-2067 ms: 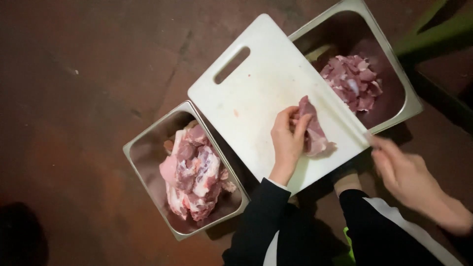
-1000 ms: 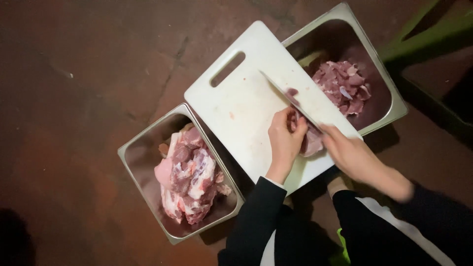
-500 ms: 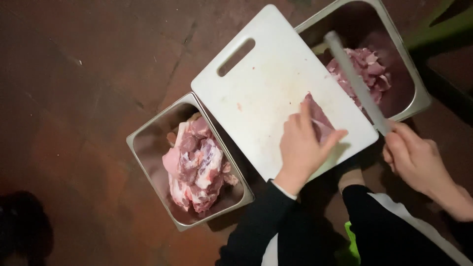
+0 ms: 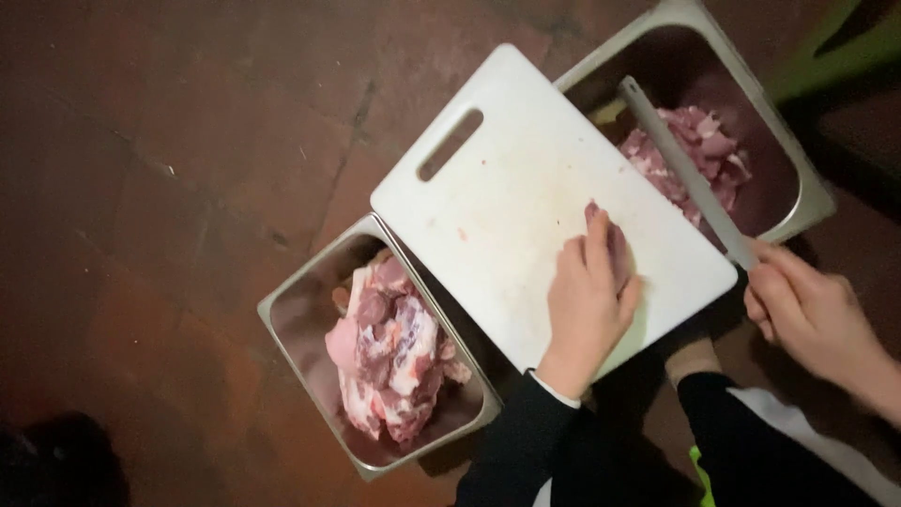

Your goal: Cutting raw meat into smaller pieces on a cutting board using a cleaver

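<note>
Cutting board [image 4: 526, 188] is mostly bare up top, plenty of room there. Steel pans [image 4: 310, 310] of meat hem in both sides.
</note>
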